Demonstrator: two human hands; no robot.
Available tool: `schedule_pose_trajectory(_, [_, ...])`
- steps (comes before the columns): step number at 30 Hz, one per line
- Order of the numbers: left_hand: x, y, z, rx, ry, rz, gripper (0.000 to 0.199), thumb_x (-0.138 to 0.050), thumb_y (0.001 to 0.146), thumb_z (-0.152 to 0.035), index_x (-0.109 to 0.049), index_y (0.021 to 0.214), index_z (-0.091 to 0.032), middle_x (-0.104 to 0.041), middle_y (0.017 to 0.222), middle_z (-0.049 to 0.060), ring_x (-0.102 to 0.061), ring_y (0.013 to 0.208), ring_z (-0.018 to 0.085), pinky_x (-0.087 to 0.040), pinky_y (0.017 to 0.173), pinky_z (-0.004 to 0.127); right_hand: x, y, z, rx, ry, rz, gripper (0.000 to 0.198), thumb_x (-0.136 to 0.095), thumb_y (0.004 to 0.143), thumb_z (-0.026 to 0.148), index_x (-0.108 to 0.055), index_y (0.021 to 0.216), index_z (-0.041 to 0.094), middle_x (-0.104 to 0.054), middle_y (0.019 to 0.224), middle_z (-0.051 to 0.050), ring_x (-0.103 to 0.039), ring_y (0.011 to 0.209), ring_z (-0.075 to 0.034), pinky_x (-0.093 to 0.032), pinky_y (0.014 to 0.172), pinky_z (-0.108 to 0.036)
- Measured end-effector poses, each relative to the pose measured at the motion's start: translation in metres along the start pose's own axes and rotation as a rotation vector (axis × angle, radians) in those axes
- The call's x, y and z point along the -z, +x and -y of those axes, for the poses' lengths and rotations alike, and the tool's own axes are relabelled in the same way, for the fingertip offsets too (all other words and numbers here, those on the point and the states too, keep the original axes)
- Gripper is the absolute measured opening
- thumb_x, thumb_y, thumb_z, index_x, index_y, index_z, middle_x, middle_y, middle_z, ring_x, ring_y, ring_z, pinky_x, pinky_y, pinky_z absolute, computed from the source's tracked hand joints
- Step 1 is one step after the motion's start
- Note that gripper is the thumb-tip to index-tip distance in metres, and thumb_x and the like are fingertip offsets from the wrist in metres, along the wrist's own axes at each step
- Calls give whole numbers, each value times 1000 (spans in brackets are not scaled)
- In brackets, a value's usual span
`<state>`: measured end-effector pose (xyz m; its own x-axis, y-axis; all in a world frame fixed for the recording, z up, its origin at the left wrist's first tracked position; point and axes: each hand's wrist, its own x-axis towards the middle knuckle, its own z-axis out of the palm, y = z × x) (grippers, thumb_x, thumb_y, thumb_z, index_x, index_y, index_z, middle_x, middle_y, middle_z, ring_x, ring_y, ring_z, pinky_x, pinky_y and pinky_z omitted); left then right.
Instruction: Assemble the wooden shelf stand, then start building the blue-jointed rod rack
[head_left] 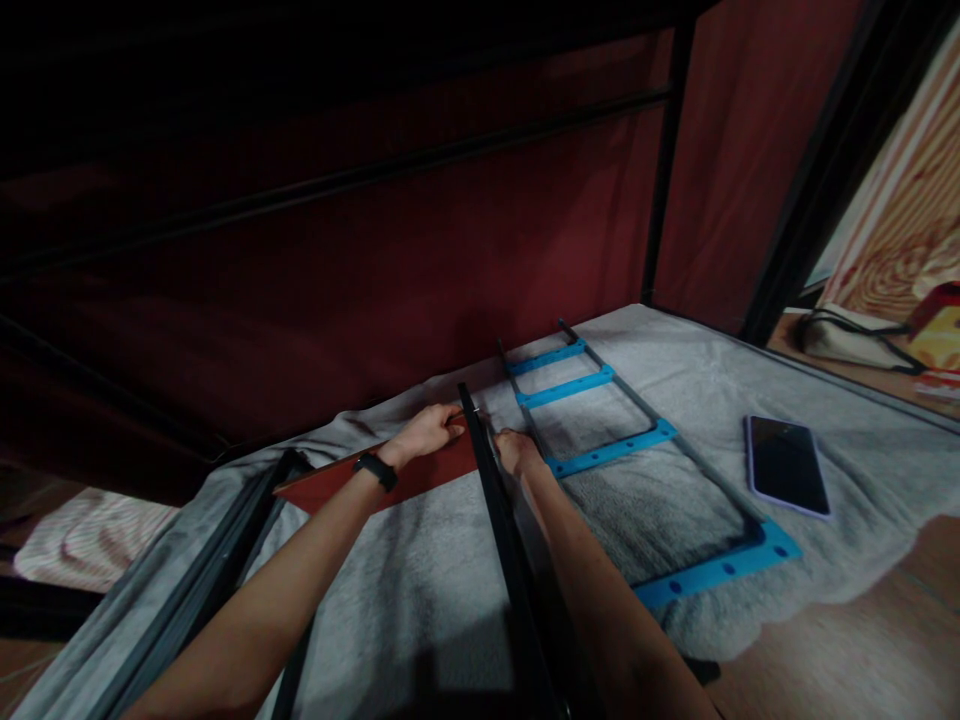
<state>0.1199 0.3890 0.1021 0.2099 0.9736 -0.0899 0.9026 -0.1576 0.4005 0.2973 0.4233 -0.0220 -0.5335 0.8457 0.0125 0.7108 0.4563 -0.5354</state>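
A reddish-brown board [420, 485] stands on edge above the grey cloth, one end meeting a long dark metal rail [491, 490]. My left hand [427, 434], with a black band at the wrist, is closed over the board's top edge close to that rail. Across the rail, my right hand [517, 452] is closed beside its far part. Something small and shiny shows at the rail just above these fingers, too small to name. What the right fingers hold is hidden.
Right of the hands, a grey frame with blue crossbars [615, 455] lies on the grey cloth [712, 390]. A phone [787, 465] lies beyond it. More dark rails [217, 570] are at the left. A dark red panelled furniture front [450, 250] rises behind.
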Motion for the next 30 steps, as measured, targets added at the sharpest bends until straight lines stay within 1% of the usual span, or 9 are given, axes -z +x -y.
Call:
schedule_pose_trajectory(4, [-1,1,3,-27,-11,2,25,-55,79,-30,-69,92,-15,-67,82,3,-57,73,17,-42,65,24,1,-2,-2,16,14,-9,30,-56,84,8,-72,108,19,-71,115,-14,-67,105,-26,-50,87,-31])
schedule_pose_trajectory(8, [0,1,2,-15,-20,7,25,-56,78,-31,-69,93,-15,-67,82,4,-57,73,17,-42,66,25,0,-1,-4,16,16,5,21,-56,85,9,-73,93,17,-73,107,-12,-67,100,-23,-49,86,-28])
schedule_pose_trajectory(10, [0,0,0,-9,-20,10,25,-56,78,-31,-69,92,-14,-67,81,3,-56,72,17,-42,65,25,-1,1,-5,20,17,9,21,-54,85,8,-73,89,17,-73,104,-11,-67,98,-22,-48,85,-27])
schedule_pose_trajectory(13, [1,-2,-3,-7,-20,16,26,-55,78,-30,-69,92,-14,-66,80,3,-55,70,16,-42,63,25,-3,2,-5,24,23,0,25,-52,85,5,-71,96,17,-72,105,-10,-66,98,-20,-47,84,-26])
schedule_pose_trajectory(16, [2,-3,-5,6,-19,8,24,-56,77,-30,-69,90,-14,-66,78,3,-54,69,16,-42,63,25,-5,3,-7,26,25,-2,26,-52,86,6,-71,100,17,-71,108,-10,-66,98,-19,-47,85,-25])
schedule_pose_trajectory(20, [2,-2,-5,1,-43,7,26,-57,76,-30,-69,93,-14,-69,83,3,-57,74,17,-44,67,25,-5,3,-7,17,8,9,24,-54,85,6,-73,97,16,-70,112,-12,-67,100,-20,-47,88,-25])
schedule_pose_trajectory(25, [2,-1,-3,1,-67,-1,25,-59,76,-31,-69,91,-14,-69,83,3,-58,77,19,-46,69,26,-4,2,-1,14,-5,-2,33,-49,87,2,-71,107,15,-71,113,-15,-68,102,-23,-50,88,-30])
schedule_pose_trajectory(27, [1,0,-2,3,-79,0,24,-59,76,-31,-69,91,-15,-68,82,3,-59,77,19,-46,69,26,-4,2,1,12,6,-13,31,-51,86,2,-72,104,16,-72,110,-15,-69,103,-24,-50,88,-30])
schedule_pose_trajectory(30, [0,1,-1,18,-87,8,25,-61,76,-32,-69,91,-14,-67,78,2,-59,74,18,-45,67,26,-4,2,3,-15,39,-36,25,-58,82,2,-74,96,15,-74,103,-15,-70,99,-25,-52,86,-30])
